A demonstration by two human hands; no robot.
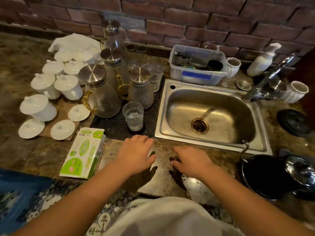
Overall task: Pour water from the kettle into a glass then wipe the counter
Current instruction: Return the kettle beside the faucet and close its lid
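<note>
A clear glass with some water in it stands on a black mat left of the sink. Behind it stand glass jugs with steel lids, the nearest a big one with a gold handle. A black kettle with a thin spout sits at the counter's right front, its shiny lid beside it. My left hand hovers flat over the brown counter just in front of the glass, fingers apart, holding nothing. My right hand is beside it, palm down, also empty.
A steel sink lies right of the mat, with a tap behind. White lidded cups crowd the left. A green tissue pack lies near my left hand. A plastic tub and soap bottle stand by the brick wall.
</note>
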